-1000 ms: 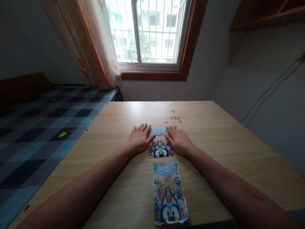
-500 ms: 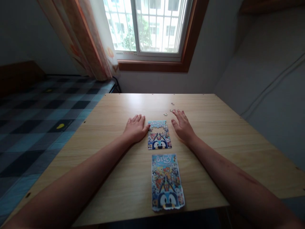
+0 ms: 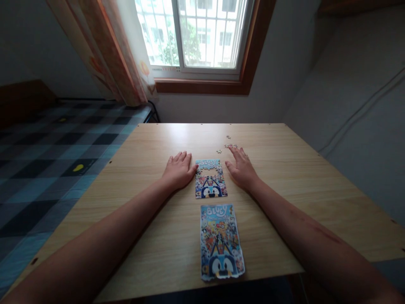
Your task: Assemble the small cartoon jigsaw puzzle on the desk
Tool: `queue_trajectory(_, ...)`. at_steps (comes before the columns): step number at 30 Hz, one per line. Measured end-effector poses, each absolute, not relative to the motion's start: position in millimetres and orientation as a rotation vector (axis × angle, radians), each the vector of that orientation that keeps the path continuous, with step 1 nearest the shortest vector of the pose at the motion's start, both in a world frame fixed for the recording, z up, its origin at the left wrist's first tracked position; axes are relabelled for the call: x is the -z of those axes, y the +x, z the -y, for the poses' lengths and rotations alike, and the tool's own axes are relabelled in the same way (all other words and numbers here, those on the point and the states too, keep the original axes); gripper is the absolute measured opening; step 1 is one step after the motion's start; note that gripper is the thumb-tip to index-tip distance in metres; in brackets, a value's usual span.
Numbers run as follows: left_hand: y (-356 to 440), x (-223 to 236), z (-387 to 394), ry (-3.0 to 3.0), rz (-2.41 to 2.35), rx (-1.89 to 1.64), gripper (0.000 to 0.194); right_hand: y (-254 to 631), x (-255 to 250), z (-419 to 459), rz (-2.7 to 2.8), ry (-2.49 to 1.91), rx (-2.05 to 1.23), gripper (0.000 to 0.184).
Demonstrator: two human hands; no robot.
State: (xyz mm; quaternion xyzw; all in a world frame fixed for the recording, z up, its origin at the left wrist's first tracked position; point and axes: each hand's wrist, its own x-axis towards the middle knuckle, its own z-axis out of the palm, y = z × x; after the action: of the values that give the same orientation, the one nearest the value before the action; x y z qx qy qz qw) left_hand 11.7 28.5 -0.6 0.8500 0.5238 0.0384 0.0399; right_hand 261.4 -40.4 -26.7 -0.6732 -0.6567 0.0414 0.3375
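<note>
A small Bluey jigsaw puzzle [image 3: 211, 191] lies flat on the table, with a gap in its upper middle where bare wood shows. My left hand [image 3: 179, 169] rests flat and open at its left side, the thumb touching the puzzle's edge. On the other side, my right hand [image 3: 241, 169] is open, palm down, its index fingertip at a row of loose puzzle pieces [image 3: 233, 146]. Another loose piece [image 3: 219, 151] lies left of that row, and one more [image 3: 228, 137] is farther back. Nearer me is a printed Bluey picture sheet [image 3: 221, 242] with a torn lower edge.
Everything lies on a light wooden table [image 3: 152, 245]. Along its left side stands a bed with a checked cover [image 3: 104, 138]. A barred window [image 3: 205, 38] and an orange curtain [image 3: 107, 50] are behind. A cable [image 3: 360, 105] runs down the right wall.
The right hand has shifted very slightly left at the loose pieces. My left hand stays by the puzzle. The whole view has moved a little.
</note>
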Motion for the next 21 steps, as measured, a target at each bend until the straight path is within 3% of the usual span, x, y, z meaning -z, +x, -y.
queue_trajectory(8,7,3,-31,2.608,-1.618,-0.162,0.07,299,22,29,1.463,-1.935,0.034,0.065)
queue_trajectory(21,5,0,-29,2.61,-1.649,-0.138,0.069,307,27,19,1.467,-2.303,-0.137,0.069)
